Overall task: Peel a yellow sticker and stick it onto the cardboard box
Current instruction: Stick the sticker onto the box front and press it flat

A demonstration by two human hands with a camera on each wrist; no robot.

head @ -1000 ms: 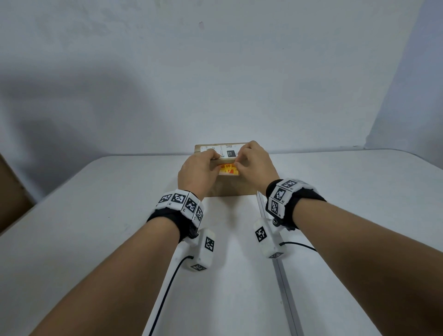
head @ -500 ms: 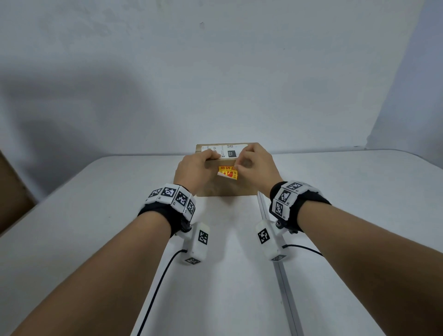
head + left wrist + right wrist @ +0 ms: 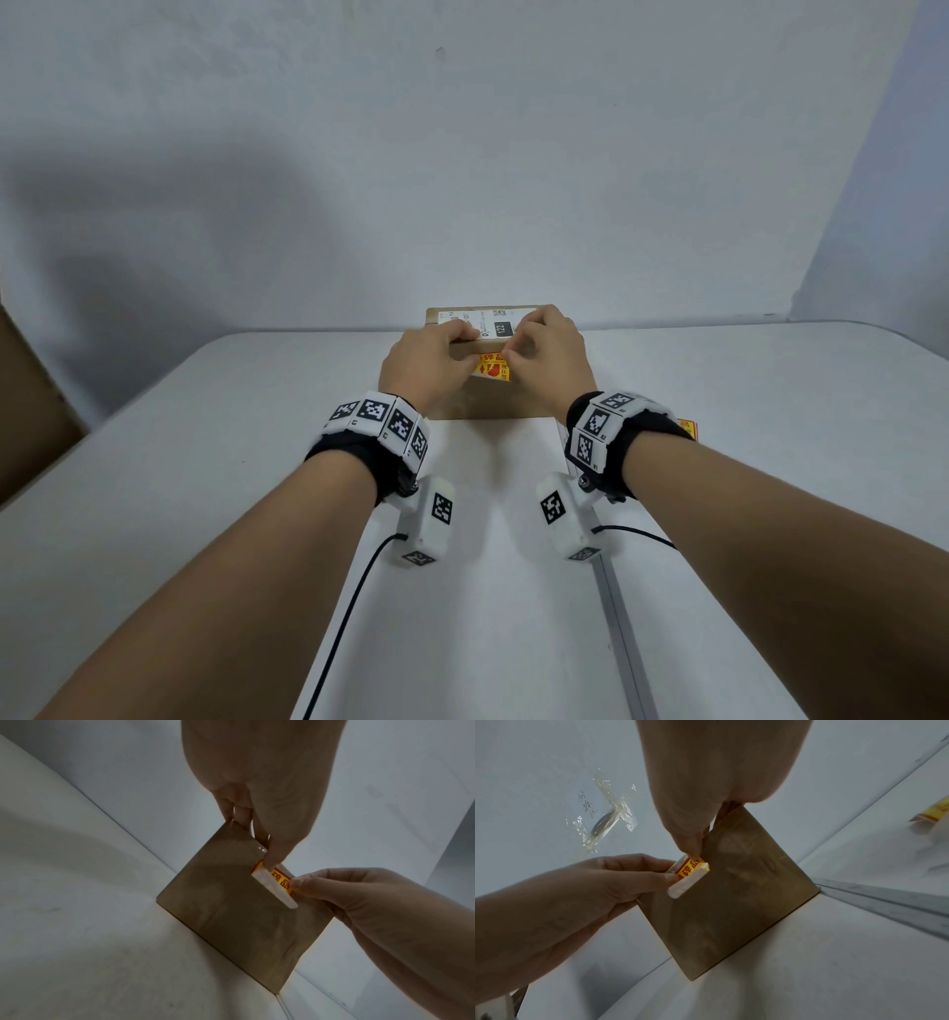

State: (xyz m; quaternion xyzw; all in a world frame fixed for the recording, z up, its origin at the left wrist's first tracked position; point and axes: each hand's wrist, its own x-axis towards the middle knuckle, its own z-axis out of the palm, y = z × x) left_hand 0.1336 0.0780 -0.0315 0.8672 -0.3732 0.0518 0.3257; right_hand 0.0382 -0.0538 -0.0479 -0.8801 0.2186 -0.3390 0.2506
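Now both hands, the left hand (image 3: 429, 367) and the right hand (image 3: 547, 360), pinch the yellow sticker (image 3: 492, 369) with curled fingers against the near top edge of the cardboard box (image 3: 493, 401) on the counter (image 3: 205, 462).

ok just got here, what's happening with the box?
A person is working a yellow sticker at the near top edge of the cardboard box on the white table. Both hands pinch it: left hand at its left end, right hand at its right. The sticker's lower part hangs loose off the box's front face, not pressed flat yet. More yellow stickers lie to the right.
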